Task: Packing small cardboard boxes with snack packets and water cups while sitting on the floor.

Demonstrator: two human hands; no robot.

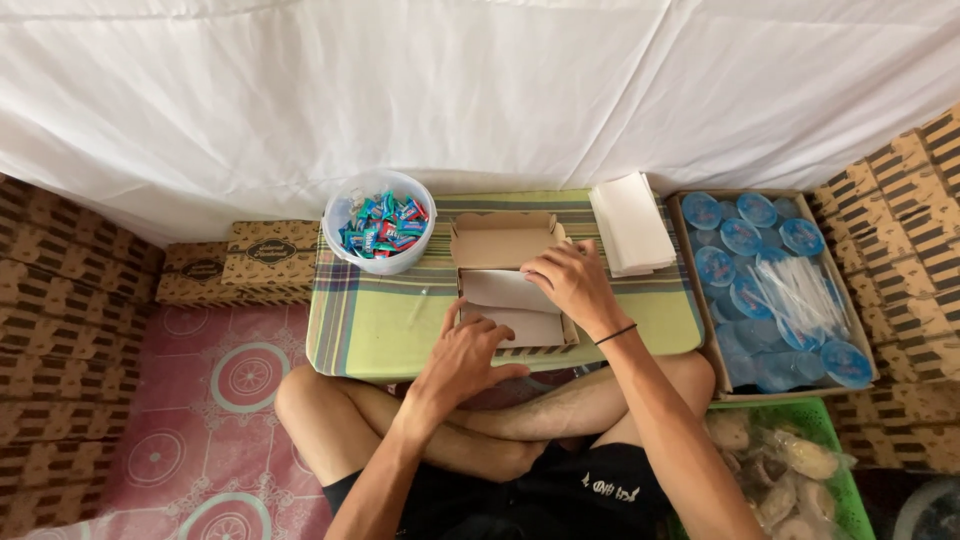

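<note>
Both hands rest on an open cardboard box [505,245] lying at the middle of the surface [380,320], which is covered with a green checked cloth. The left hand [462,362] lies flat with fingers spread on the box's near edge, gripping nothing; the right hand [572,285] presses loosely curled fingers onto the white paper liner [505,290] inside the box, and whether it pinches the liner cannot be told. Left of the box stands a clear plastic tub [380,235] of wrapped candies. Right of the box lies a stack of white paper sheets [630,222], and farther right a carton of sealed blue-lidded cups [760,285] with straws on top.
</note>
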